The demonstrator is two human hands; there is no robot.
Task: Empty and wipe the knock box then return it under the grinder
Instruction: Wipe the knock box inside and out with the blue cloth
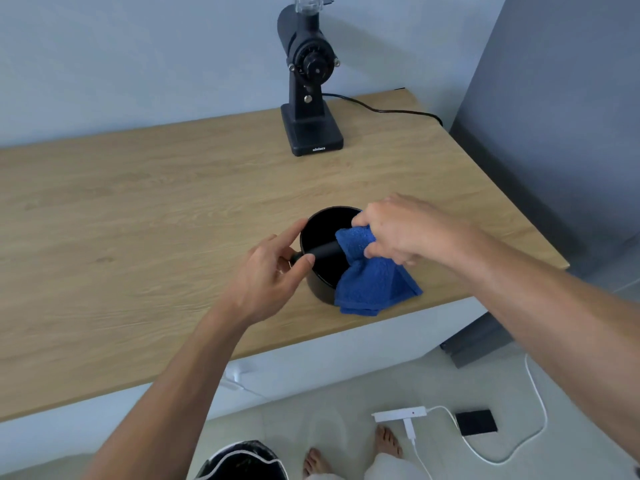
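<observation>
The black round knock box (320, 233) stands upright on the wooden counter (138, 216), near its front edge. A black bar crosses its opening. My left hand (273, 271) grips the box's left side at the end of that bar. My right hand (398, 230) holds a blue cloth (370, 282) bunched over the right rim, part of it pressed inside the box and the rest hanging down outside onto the counter. The black grinder (310, 84) stands at the back of the counter, apart from the box.
The grinder's black cable (384, 110) runs right along the counter's back. On the floor below are a bin with a black liner (242, 462), a white power strip (398, 415) with a white cable, and a black flat object (476, 422). A grey wall (554, 133) stands at the right.
</observation>
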